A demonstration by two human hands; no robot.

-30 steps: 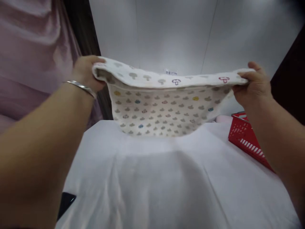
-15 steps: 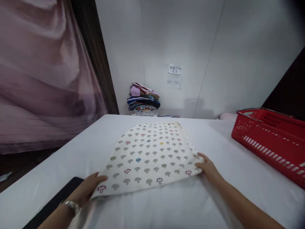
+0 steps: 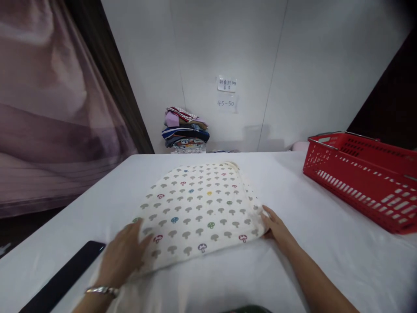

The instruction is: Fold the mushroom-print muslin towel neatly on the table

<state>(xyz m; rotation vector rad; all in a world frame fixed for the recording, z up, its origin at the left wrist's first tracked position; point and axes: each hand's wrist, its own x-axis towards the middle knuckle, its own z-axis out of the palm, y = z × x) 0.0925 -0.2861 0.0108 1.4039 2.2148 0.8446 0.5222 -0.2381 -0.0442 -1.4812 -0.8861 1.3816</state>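
A cream cloth (image 3: 195,208) printed with grey and coloured mushrooms lies folded on the white table, its near edge toward me. My left hand (image 3: 125,252), slightly blurred and wearing a silver bracelet on the wrist, rests over the cloth's near left side with thumb and fingers apart. At the near right corner, my right hand (image 3: 275,228) pinches the cloth's edge between thumb and fingers. Plain pale fabric trails from the near edge toward me, between my forearms.
A black flat object (image 3: 65,276) lies left of my left hand. To the right stands a red plastic basket (image 3: 361,178). Folded fabrics are stacked (image 3: 185,130) at the table's far edge before a wall with paper notes (image 3: 227,84). A pink curtain (image 3: 55,117) hangs at left.
My left hand has let go of the near left corner and moved up onto the cloth. My right hand keeps its hold. The whole view has shifted slightly.
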